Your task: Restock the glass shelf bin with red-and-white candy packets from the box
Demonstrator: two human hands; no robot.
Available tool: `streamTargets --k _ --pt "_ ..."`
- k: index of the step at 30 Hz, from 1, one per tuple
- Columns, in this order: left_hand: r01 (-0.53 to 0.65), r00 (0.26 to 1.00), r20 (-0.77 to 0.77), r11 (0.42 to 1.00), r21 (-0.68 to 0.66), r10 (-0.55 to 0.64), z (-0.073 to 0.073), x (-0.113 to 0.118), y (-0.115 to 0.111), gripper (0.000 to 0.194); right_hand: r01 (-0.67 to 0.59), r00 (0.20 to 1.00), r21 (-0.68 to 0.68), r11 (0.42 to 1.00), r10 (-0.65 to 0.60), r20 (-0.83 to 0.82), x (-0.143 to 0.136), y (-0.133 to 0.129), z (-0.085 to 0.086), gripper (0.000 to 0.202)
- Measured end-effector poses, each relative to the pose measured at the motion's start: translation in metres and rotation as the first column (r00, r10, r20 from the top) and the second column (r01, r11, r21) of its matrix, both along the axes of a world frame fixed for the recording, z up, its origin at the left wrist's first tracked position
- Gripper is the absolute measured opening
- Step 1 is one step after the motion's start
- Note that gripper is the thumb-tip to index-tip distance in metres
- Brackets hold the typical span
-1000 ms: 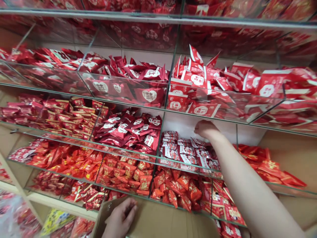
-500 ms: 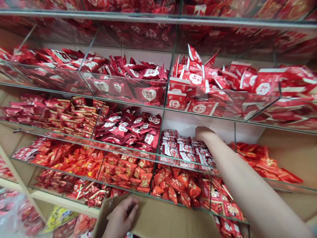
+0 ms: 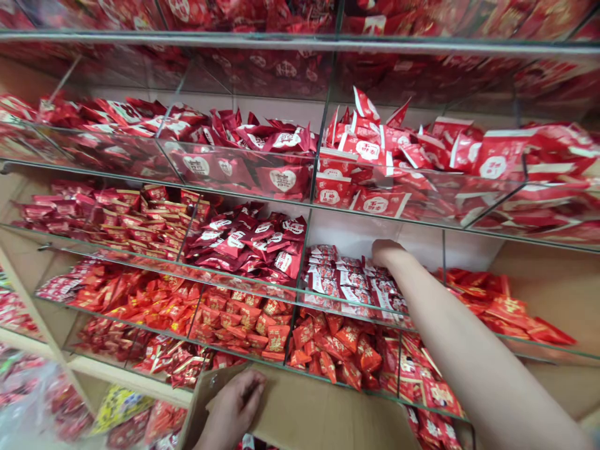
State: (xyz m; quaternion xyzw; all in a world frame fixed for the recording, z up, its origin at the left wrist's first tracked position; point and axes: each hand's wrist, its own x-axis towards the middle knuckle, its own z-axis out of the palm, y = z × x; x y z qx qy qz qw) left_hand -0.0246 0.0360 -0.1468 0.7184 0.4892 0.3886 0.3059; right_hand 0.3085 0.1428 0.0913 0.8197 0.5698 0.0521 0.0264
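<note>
My right hand (image 3: 388, 251) reaches into a shelf compartment, at the back of rows of small white-and-dark-red packets (image 3: 355, 279). The hand is bent down at the wrist, and its fingers are out of sight behind the packets and forearm. At the bottom of the view, an open cardboard box (image 3: 323, 409) leans against the lower shelf edge. My left hand (image 3: 237, 400) lies at the box's left side with its fingers curled in against the cardboard. Part of the box's inside shows below that hand, with a few dark and white packets barely in view.
Glass-fronted shelves hold maroon packets (image 3: 246, 240), orange-red packets (image 3: 349, 347) and larger red-and-white packets (image 3: 375, 156). Clear dividers separate the compartments. A glass shelf edge (image 3: 375, 215) runs just above my right hand. Lower left are a yellow bag (image 3: 119, 406) and several red bags.
The view has shifted slightly, so the shelves on the left sit a little further right. Both hands keep nearly the same places, the right in the compartment and the left at the box.
</note>
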Motion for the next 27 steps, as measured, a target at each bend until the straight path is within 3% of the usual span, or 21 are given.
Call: streamTargets --k 6,11,15,20,23,25,27 --pt "-0.002 0.999 -0.053 0.999 0.048 0.005 -0.004 -0.002 0.001 0.019 0.003 1.0 0.053 0.999 -0.003 0.008 0.0 -0.005 0.008 0.039" --pt "0.028 0.988 -0.15 0.999 0.032 -0.023 -0.007 -0.003 0.001 0.022 -0.116 0.993 -0.044 0.992 0.116 -0.005 -0.012 -0.019 0.017 0.027" --pt "0.029 0.991 -0.131 0.999 0.045 -0.023 -0.007 -0.003 0.002 0.019 -0.145 0.988 -0.094 0.985 0.149 0.035 -0.016 -0.021 0.009 0.033" --pt "0.083 0.996 -0.034 0.997 0.01 -0.082 0.0 -0.005 0.006 0.021 -0.103 0.99 -0.022 0.994 0.104 0.091 -0.016 -0.018 0.008 0.03" --pt "0.09 0.988 0.129 0.995 -0.045 -0.084 0.02 -0.002 -0.001 0.02 -0.101 0.986 0.102 0.99 0.085 0.144 -0.032 -0.045 0.024 0.029" --pt "0.106 0.951 0.301 0.986 -0.127 -0.063 0.044 0.007 -0.013 0.02 -0.166 0.972 0.246 0.955 0.116 0.203 -0.055 -0.08 0.028 0.03" --pt "0.215 0.845 0.53 0.953 -0.215 -0.072 0.077 0.019 -0.03 0.028 -0.304 0.944 0.377 0.875 0.222 0.246 -0.084 -0.122 0.017 0.032"
